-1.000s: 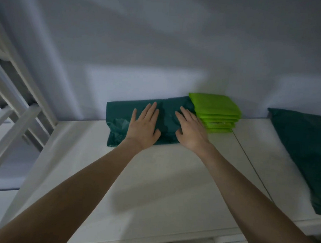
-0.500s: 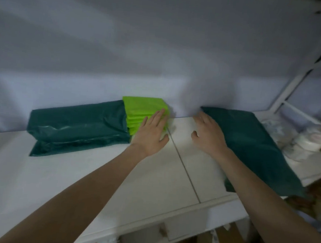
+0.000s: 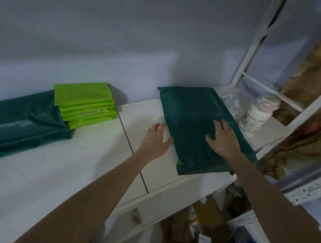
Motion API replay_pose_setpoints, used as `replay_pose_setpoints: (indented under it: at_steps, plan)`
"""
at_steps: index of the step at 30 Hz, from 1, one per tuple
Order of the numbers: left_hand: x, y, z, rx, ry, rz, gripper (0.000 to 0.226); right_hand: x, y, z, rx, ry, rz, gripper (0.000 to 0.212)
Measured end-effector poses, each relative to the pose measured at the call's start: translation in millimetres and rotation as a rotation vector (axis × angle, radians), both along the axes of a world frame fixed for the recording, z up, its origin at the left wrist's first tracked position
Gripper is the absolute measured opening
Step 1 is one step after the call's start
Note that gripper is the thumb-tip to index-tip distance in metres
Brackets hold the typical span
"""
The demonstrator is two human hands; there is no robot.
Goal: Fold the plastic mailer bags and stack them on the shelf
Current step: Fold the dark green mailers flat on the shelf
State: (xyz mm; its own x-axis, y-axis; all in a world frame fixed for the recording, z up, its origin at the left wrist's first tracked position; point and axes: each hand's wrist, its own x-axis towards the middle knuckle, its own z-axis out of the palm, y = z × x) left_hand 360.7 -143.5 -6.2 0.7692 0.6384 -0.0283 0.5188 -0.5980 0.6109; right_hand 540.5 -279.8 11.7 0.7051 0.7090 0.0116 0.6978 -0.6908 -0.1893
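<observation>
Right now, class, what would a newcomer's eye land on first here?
Probably the bright green stack of bags against the wall, left of centre on the white shelf. Next, the dark green bag to its right, with the right hand flat on it and the left hand at its edge.

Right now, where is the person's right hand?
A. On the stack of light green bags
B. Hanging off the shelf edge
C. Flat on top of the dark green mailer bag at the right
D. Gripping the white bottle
C: the right hand lies with fingers spread on the dark green mailer bag, while the left hand sits at that bag's left edge, away from the light green stack.
</observation>
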Motion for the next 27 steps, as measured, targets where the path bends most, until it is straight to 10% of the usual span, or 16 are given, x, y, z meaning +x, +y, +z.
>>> replay_pose_setpoints:
  at_steps: [7, 27]
  plan:
    - [43.1, -10.3, -23.8, -0.428, -0.118, 0.158, 0.058, 33.7, -27.0, -40.5, -0.097, 0.114, -0.126, 0.069]
    - [6.0, 16.0, -35.9, -0.253, -0.120, 0.527, 0.022, 55.6, 7.2, -39.7, 0.078, 0.070, -0.121, 0.045]
